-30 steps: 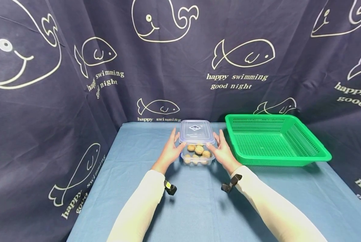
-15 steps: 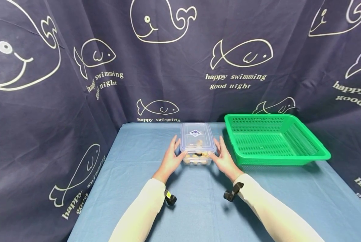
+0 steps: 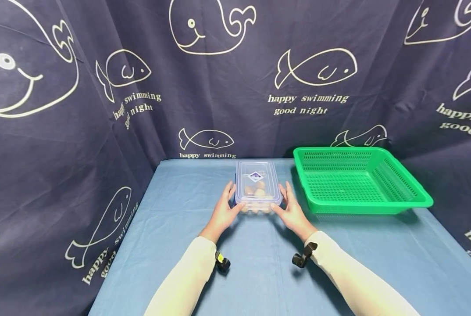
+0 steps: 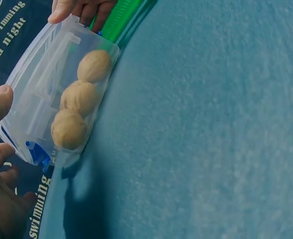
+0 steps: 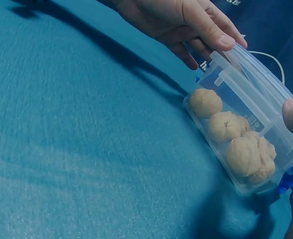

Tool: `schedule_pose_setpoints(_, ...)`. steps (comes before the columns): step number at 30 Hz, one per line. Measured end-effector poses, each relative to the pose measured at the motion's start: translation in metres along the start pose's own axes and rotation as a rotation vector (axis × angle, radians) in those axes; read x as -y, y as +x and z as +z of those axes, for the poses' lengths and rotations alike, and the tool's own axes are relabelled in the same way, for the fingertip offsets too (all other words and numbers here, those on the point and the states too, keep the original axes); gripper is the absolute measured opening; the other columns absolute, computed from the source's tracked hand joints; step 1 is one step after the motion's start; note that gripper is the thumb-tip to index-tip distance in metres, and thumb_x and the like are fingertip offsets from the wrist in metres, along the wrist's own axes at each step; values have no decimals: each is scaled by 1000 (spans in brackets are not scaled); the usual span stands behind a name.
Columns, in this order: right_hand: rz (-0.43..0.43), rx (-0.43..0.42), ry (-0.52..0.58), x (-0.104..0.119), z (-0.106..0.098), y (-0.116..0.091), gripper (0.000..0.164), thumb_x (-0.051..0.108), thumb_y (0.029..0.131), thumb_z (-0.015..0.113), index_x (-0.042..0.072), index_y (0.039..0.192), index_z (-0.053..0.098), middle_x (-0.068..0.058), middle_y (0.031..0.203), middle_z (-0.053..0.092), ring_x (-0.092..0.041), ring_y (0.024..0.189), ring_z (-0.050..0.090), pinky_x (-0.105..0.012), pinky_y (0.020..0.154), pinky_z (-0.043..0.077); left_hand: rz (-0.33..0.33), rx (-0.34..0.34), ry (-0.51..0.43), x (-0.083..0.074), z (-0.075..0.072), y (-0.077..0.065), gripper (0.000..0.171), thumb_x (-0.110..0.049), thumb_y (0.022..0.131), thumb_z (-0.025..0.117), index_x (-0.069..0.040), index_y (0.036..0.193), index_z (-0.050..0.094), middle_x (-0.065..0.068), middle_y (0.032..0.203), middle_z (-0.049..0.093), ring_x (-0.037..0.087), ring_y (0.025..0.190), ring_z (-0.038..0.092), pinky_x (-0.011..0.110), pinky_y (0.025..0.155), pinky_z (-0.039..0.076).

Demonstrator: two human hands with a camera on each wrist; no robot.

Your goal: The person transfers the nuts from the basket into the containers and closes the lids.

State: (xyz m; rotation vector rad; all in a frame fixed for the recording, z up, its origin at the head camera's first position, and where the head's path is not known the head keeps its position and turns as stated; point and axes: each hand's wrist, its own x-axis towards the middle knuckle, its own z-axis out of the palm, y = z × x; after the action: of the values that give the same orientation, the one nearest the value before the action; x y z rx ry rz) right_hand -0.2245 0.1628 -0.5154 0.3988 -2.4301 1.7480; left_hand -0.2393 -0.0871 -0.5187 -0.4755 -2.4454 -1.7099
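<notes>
A clear plastic food container (image 4: 89,42) stands on the blue tablecloth with several walnuts (image 4: 80,98) inside. Its see-through lid (image 3: 257,176), marked with a blue diamond label, lies over the top. From the left, my left hand (image 3: 221,213) holds the lid, thumb at the near corner and fingers along the side. My right hand (image 3: 294,215) grips the opposite side the same way. Blue locking clips (image 4: 37,153) on the container's ends hang down, as the left wrist view shows. The lid's far edge is hidden in both wrist views.
A green perforated plastic basket (image 3: 313,206) stands to the right of the container, close to my right hand. Behind the table hangs a dark curtain (image 3: 235,105) with white whale and fish drawings. The blue tablecloth (image 3: 255,272) stretches toward me.
The lid has come toward me and down, from over the back half of the container to covering its whole top. Both hands moved with it, keeping their hold.
</notes>
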Motion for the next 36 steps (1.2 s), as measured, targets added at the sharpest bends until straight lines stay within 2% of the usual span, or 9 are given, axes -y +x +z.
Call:
schedule_pose_setpoints(5,-14,-3,-75,-4,0,1,96,4,95,68,-6,158,-4,-26,163,22,-44,147,28,-53,121,15,-9,9,23,3,0,-1,83,-13,94,72,-4,160,23,14,158,40,31,149,29,50,122,20)
schedule_pose_setpoints(7,-20,-4,-107,-5,0,2,97,4,94,69,-7,158,-2,-26,162,24,-43,147,28,-53,121,15,-4,16,30,4,0,-1,83,-12,94,72,-3,160,22,16,157,40,33,143,39,50,120,23)
schedule_pose_setpoints(12,-34,-9,-161,-7,0,1,97,6,92,72,-8,158,2,-24,161,28,-41,146,31,-51,121,16,-2,33,94,6,-1,-1,84,-14,94,72,-3,160,21,14,158,40,30,143,40,47,121,24)
schedule_pose_setpoints(13,-37,-9,-164,-7,0,1,97,6,92,72,-9,158,2,-24,161,28,-41,146,31,-51,121,16,-6,34,106,5,-1,-1,85,-14,93,73,-4,160,22,13,158,40,28,149,31,46,122,22)
schedule_pose_setpoints(17,-36,-6,-171,-7,0,0,96,6,92,72,-9,158,3,-24,161,29,-39,147,30,-49,122,16,-27,47,143,4,-1,-1,87,-17,93,74,-4,160,21,8,158,40,25,149,30,45,122,22)
schedule_pose_setpoints(21,-30,-21,-238,-3,-2,0,96,10,91,72,-9,158,6,-25,159,34,-38,146,33,-51,120,22,-32,32,209,-1,-3,1,89,-21,89,76,-3,159,25,10,156,44,31,146,36,49,119,27)
schedule_pose_setpoints(25,-16,-28,-365,6,-4,11,91,26,95,68,-8,158,12,-29,159,31,-42,147,31,-55,118,26,-27,-18,326,-12,-2,13,80,-31,89,69,-3,156,34,18,153,47,39,141,41,55,116,32)
schedule_pose_setpoints(28,5,-18,-446,11,-4,27,88,38,99,61,-7,158,15,-31,161,24,-43,149,24,-54,120,22,-50,-24,416,-20,3,29,73,-42,96,57,-7,156,35,23,157,38,42,145,34,58,117,27)
schedule_pose_setpoints(36,61,20,-605,8,2,61,85,51,101,51,-6,158,22,-35,159,22,-46,149,23,-56,120,23,-182,81,594,-27,18,60,74,-54,101,41,-18,163,21,17,169,7,39,155,3,60,122,8)
